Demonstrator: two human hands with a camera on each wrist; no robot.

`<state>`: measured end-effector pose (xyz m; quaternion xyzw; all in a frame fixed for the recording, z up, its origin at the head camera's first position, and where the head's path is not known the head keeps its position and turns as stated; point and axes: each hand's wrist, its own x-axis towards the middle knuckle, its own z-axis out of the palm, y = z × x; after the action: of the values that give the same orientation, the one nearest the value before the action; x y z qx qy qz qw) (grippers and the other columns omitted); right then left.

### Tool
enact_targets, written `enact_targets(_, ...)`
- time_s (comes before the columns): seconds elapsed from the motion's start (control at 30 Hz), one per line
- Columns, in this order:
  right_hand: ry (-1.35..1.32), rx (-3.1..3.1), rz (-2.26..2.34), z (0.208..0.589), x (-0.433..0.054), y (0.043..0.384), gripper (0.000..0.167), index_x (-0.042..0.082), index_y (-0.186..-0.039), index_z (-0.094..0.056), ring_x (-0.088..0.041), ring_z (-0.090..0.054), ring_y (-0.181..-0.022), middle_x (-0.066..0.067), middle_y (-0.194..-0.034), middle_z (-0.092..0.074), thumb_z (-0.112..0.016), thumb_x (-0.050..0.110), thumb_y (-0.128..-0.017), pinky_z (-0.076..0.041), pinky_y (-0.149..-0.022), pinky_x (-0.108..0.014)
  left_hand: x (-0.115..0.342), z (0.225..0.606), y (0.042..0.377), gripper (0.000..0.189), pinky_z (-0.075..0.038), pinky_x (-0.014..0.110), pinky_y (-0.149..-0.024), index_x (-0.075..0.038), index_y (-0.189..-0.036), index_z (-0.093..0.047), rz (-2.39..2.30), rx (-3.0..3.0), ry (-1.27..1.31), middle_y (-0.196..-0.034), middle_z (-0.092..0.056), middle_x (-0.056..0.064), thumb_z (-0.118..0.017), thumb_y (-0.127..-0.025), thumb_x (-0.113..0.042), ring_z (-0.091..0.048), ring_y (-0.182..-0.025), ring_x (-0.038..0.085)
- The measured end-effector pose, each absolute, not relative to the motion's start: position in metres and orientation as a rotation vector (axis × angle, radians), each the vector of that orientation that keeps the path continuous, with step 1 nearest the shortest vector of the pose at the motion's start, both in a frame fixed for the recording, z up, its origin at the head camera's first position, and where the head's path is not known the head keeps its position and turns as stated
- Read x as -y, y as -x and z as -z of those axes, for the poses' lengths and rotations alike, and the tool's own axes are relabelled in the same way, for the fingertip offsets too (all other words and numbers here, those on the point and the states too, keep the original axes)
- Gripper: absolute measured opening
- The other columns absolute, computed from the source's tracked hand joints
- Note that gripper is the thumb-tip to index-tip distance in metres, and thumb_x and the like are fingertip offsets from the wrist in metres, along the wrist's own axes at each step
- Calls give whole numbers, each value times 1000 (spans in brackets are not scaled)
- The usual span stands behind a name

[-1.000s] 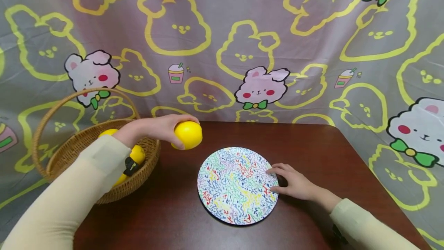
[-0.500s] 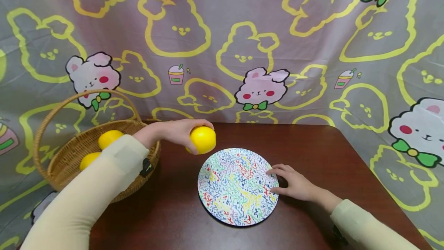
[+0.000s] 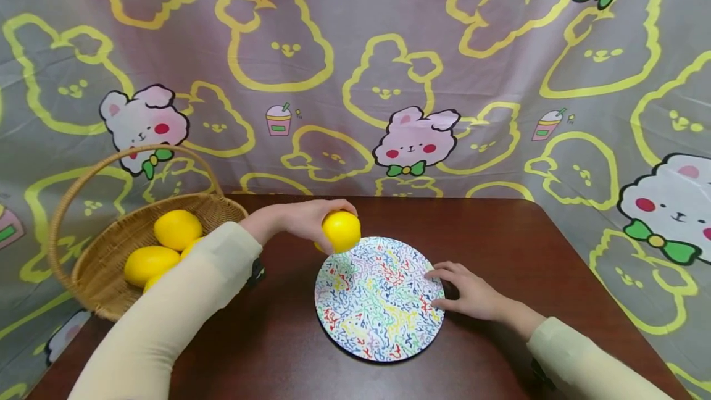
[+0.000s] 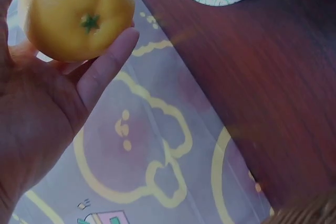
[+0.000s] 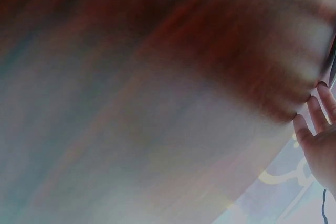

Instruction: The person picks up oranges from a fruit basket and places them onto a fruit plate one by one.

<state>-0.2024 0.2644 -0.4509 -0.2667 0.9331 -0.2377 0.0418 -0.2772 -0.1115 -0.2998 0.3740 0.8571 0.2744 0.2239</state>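
A round yellow citrus fruit (image 3: 342,231) is gripped by my left hand (image 3: 305,220), over the upper left rim of a round board (image 3: 382,304). The left wrist view shows a small green star-shaped stem mark on the fruit (image 4: 79,17), with fingers and thumb curled about it. White with multicoloured squiggles, the board has a dark edge and lies flat on the table. My right hand (image 3: 469,294) rests at its right edge, fingers and thumb spread and fingertips at the rim. In the right wrist view, my right hand (image 5: 320,145) shows fairly straight fingers; much there is blurred.
At the left stands a wicker basket (image 3: 100,264) with a tall handle, holding several yellow fruits (image 3: 178,229), partly hidden by my left sleeve. The dark red-brown table (image 3: 472,227) ends at a patterned cloth (image 3: 333,79) behind and at the right.
My left hand has carried the fruit rightward and slightly down, away from the basket to the board's rim. More fruits in the basket show now. The right hand has stayed put.
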Motion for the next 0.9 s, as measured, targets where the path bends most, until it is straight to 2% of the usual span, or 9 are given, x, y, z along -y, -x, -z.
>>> enact_targets(0.37,823,-2862,729,451,-265,203,56,25,-128,-59,-29,-46,-119,-6,-131,-51,-70,55,-82,-44,-91,-55,87,335,287,77,-45,38,-85,-25,-131,-44,-681,-2448,-1040,-113,-53,-4,-86,-67,-13,-49,-102,20)
enact_targets(0.9,784,-2847,732,451,-265,204,59,24,-128,-59,-30,-45,-120,-7,-131,-50,-70,58,-81,-43,-92,-56,65,371,299,79,-42,42,-90,-24,-132,-43,-731,-2480,-928,-115,-51,-1,-85,-69,-5,-48,-103,23)
